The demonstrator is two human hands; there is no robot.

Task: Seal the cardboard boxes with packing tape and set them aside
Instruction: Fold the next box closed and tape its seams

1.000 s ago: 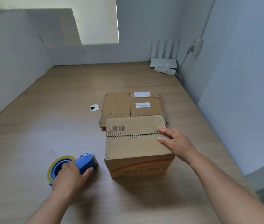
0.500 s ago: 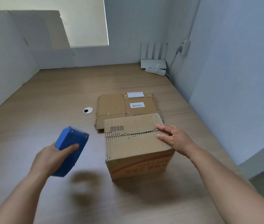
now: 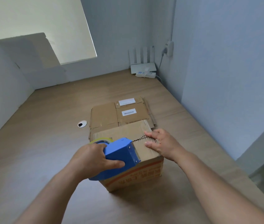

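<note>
A closed cardboard box point(image 3: 142, 172) with red print on its front stands on the wooden table. Its top flaps meet in a jagged seam. My left hand point(image 3: 94, 157) grips a blue tape dispenser point(image 3: 120, 152) with a yellowish tape roll, held over the left part of the box top, its toothed end pointing right along the seam. My right hand point(image 3: 162, 143) lies flat on the right end of the box top, fingers spread across the seam, pressing the flaps down.
A stack of flattened cardboard boxes point(image 3: 121, 113) with white labels lies just behind the box. A round cable hole point(image 3: 82, 123) sits in the table to the left. A white router point(image 3: 143, 66) and a power strip stand in the far right corner. Walls border the table on the left, back and right.
My left hand lifted the tape dispenser off the table at the left and carried it right, over the box top. My right hand stayed on the box's right end.
</note>
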